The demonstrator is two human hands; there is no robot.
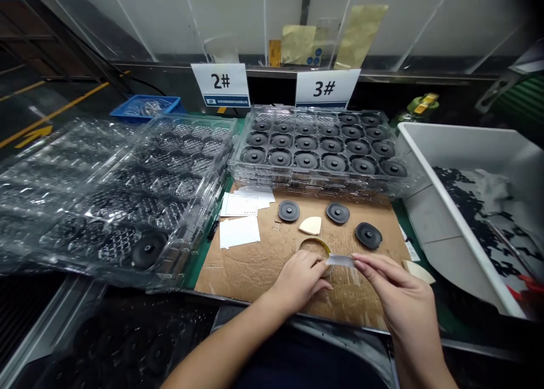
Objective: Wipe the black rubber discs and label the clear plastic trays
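My left hand [300, 278] is closed on a roll of tape [313, 241], whose yellowish rim shows above the fingers. From the roll a short, clear strip of tape [340, 260] stretches to the right. Its free end is pinched between the thumb and fingers of my right hand [399, 281]. Beyond the hands, three dark round-cornered discs [289, 210] with small centre hubs lie apart on a cardboard sheet [238, 264]. A cream wedge-shaped pad [310, 226] lies among them; a second cream pad [419, 271] is partly hidden behind my right hand.
Stacked clear trays of dark discs [306, 161] stand at the back under the "3#" sign [325, 89]. More clear trays [170, 208] fill the left. White paper slips [239, 232] lie at the cardboard's left. A white bin [450, 230] with black scraps stands right.
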